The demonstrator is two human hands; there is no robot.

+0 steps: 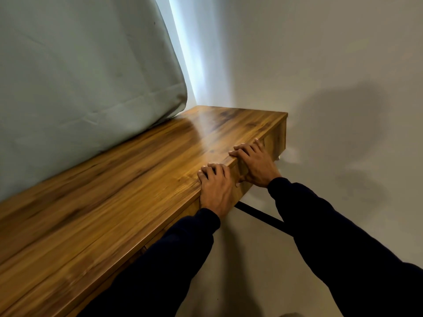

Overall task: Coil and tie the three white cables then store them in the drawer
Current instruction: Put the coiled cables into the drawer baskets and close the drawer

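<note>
No white cable shows anywhere in the head view. Both hands lie on the front edge of the wooden desk (114,191). My left hand (215,188) rests with its fingers flat over the top edge. My right hand (256,163) sits just beyond it, its fingers also laid over the edge and its palm against the drawer front (274,137). Neither hand holds anything. The drawer front sits flush under the desktop, so its inside is hidden.
A pale grey-green mattress or padded panel (80,76) leans on the back of the desk at the left. A light wall (320,65) fills the right side. A black metal bar (258,213) of the desk frame runs below the hands.
</note>
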